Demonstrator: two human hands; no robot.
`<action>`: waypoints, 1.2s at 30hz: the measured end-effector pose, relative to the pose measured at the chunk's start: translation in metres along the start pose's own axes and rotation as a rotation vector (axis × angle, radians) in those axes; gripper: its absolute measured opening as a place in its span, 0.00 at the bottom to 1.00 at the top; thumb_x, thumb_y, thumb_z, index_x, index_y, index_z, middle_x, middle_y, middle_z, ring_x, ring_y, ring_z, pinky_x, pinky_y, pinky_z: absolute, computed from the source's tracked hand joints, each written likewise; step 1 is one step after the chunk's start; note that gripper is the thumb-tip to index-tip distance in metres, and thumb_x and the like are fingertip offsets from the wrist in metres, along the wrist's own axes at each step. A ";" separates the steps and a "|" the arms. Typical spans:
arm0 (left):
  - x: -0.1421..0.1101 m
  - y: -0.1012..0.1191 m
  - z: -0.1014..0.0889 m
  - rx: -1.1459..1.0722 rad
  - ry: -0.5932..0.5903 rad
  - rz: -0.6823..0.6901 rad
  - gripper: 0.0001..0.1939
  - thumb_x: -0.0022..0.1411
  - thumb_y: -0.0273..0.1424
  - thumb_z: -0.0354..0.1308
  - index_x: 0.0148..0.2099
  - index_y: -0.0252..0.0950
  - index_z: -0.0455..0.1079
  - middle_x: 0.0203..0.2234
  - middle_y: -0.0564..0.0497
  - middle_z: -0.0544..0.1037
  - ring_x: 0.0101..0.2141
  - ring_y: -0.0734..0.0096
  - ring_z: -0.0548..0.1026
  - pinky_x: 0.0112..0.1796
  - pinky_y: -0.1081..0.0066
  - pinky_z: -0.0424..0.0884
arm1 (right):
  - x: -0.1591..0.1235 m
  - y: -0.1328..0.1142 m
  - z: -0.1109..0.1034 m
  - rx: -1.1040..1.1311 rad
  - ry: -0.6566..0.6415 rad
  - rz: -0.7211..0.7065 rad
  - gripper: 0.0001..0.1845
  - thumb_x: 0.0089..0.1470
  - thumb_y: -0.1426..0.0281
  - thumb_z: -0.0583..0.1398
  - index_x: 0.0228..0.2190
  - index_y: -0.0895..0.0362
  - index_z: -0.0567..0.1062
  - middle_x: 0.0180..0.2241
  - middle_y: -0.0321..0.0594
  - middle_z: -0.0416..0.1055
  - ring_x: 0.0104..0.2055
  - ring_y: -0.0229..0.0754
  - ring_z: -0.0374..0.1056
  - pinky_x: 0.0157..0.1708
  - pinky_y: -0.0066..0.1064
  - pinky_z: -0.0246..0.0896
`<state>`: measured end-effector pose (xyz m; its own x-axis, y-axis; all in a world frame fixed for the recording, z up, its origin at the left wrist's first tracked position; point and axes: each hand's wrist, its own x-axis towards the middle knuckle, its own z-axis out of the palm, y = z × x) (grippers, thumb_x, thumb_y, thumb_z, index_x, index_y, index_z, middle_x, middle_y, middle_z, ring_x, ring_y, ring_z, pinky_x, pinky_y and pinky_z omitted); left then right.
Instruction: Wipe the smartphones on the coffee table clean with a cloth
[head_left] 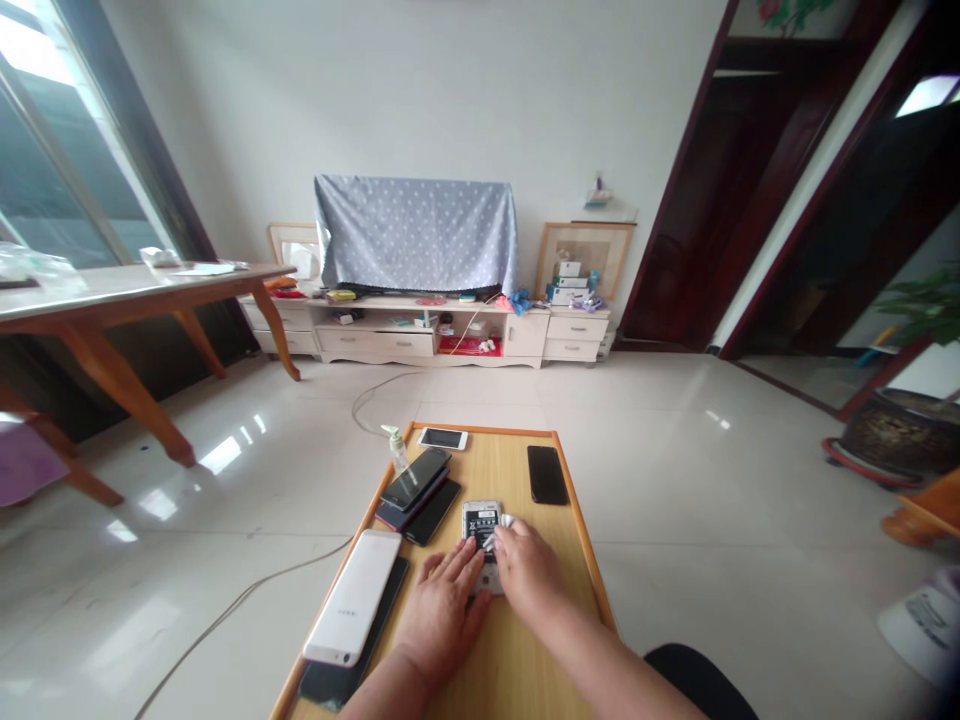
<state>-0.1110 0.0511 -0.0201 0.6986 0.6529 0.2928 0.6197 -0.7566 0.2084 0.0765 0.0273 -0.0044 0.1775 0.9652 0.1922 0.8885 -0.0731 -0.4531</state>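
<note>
An opened phone (482, 513) lies on the small wooden table (529, 620), its black battery showing inside a silver-white body. My left hand (442, 610) rests flat on its lower left part, fingers stretched out and holding nothing between them. In the closed fingers of my right hand (529, 570) is a white tissue (507, 521), which touches the battery's right side. Both hands hide the phone's lower part. To the left, a white phone (355, 595) overlaps a dark phone (349, 680), and further up several dark phones (418, 478) are piled together.
A pump bottle (397, 450) stands at the table's left edge. Near the far edge lies a white-framed phone (443, 438), and a black phone (547, 474) is at the right. A cable (255, 585) runs over the floor. Beyond stands a low cabinet (379, 345).
</note>
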 end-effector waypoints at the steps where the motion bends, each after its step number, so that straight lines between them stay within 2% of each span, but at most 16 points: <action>1: 0.000 0.000 0.000 -0.003 0.002 -0.001 0.24 0.70 0.42 0.50 0.66 0.46 0.63 0.65 0.47 0.67 0.63 0.55 0.67 0.56 0.52 0.70 | 0.008 0.002 0.002 0.051 0.006 0.028 0.13 0.64 0.69 0.52 0.38 0.52 0.77 0.43 0.44 0.74 0.43 0.45 0.71 0.40 0.31 0.60; 4: -0.001 0.001 -0.002 -0.020 0.017 -0.007 0.24 0.70 0.42 0.50 0.65 0.45 0.64 0.64 0.47 0.67 0.62 0.54 0.68 0.56 0.52 0.70 | 0.033 0.010 0.007 0.194 0.031 0.130 0.09 0.61 0.70 0.55 0.39 0.53 0.76 0.42 0.42 0.75 0.42 0.44 0.71 0.39 0.30 0.59; 6: -0.002 0.002 -0.003 -0.029 0.022 -0.012 0.24 0.69 0.41 0.51 0.65 0.45 0.64 0.64 0.47 0.68 0.62 0.54 0.68 0.56 0.51 0.69 | 0.049 0.016 0.008 0.238 0.045 0.185 0.08 0.61 0.69 0.56 0.39 0.54 0.75 0.39 0.41 0.76 0.39 0.42 0.72 0.36 0.28 0.59; 9: -0.002 0.002 -0.004 -0.034 0.006 -0.018 0.24 0.69 0.41 0.51 0.66 0.46 0.64 0.64 0.47 0.67 0.63 0.53 0.67 0.56 0.50 0.69 | 0.069 0.021 0.009 0.277 0.037 0.230 0.08 0.61 0.67 0.55 0.35 0.54 0.73 0.33 0.37 0.77 0.34 0.40 0.71 0.31 0.26 0.58; 13: -0.002 0.003 -0.006 -0.031 -0.027 -0.029 0.25 0.70 0.41 0.50 0.66 0.45 0.63 0.65 0.47 0.66 0.63 0.53 0.66 0.57 0.49 0.69 | 0.079 0.020 0.011 0.292 -0.002 0.236 0.04 0.56 0.71 0.59 0.28 0.53 0.72 0.30 0.34 0.76 0.31 0.38 0.70 0.29 0.25 0.54; 18: -0.002 0.004 -0.007 -0.035 -0.030 -0.038 0.25 0.70 0.43 0.49 0.66 0.45 0.63 0.65 0.47 0.67 0.63 0.53 0.66 0.57 0.49 0.68 | 0.059 0.012 0.011 0.245 -0.005 0.224 0.05 0.55 0.69 0.61 0.28 0.53 0.70 0.30 0.34 0.75 0.30 0.38 0.66 0.28 0.27 0.48; 25: -0.005 0.004 -0.004 -0.063 0.005 -0.044 0.25 0.68 0.41 0.53 0.65 0.46 0.65 0.64 0.46 0.67 0.63 0.54 0.67 0.57 0.51 0.68 | -0.024 0.002 0.001 0.213 -0.037 0.161 0.05 0.58 0.67 0.59 0.29 0.52 0.69 0.32 0.32 0.75 0.30 0.38 0.67 0.27 0.28 0.45; 28: -0.006 0.003 -0.003 -0.066 0.003 -0.046 0.25 0.68 0.41 0.53 0.65 0.46 0.64 0.65 0.46 0.67 0.63 0.53 0.67 0.58 0.51 0.68 | -0.050 0.001 -0.002 0.226 -0.064 0.145 0.06 0.60 0.67 0.57 0.30 0.51 0.68 0.33 0.32 0.75 0.31 0.38 0.67 0.27 0.27 0.46; 32: -0.007 0.001 -0.002 -0.057 -0.007 -0.041 0.25 0.69 0.41 0.51 0.66 0.46 0.63 0.65 0.46 0.67 0.63 0.54 0.67 0.58 0.51 0.68 | -0.044 0.001 -0.003 0.198 -0.068 0.185 0.07 0.61 0.66 0.58 0.29 0.51 0.68 0.30 0.31 0.75 0.29 0.37 0.67 0.26 0.28 0.44; 36: -0.009 -0.002 -0.001 -0.046 0.004 -0.020 0.26 0.69 0.41 0.51 0.66 0.46 0.62 0.65 0.46 0.66 0.63 0.54 0.67 0.57 0.51 0.69 | -0.004 0.000 -0.002 0.142 -0.088 0.254 0.08 0.61 0.66 0.58 0.29 0.51 0.70 0.30 0.32 0.76 0.29 0.37 0.67 0.25 0.28 0.43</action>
<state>-0.1188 0.0471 -0.0224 0.6848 0.6678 0.2916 0.6163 -0.7443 0.2572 0.0763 0.0231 -0.0034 0.3438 0.9389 -0.0166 0.7509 -0.2855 -0.5955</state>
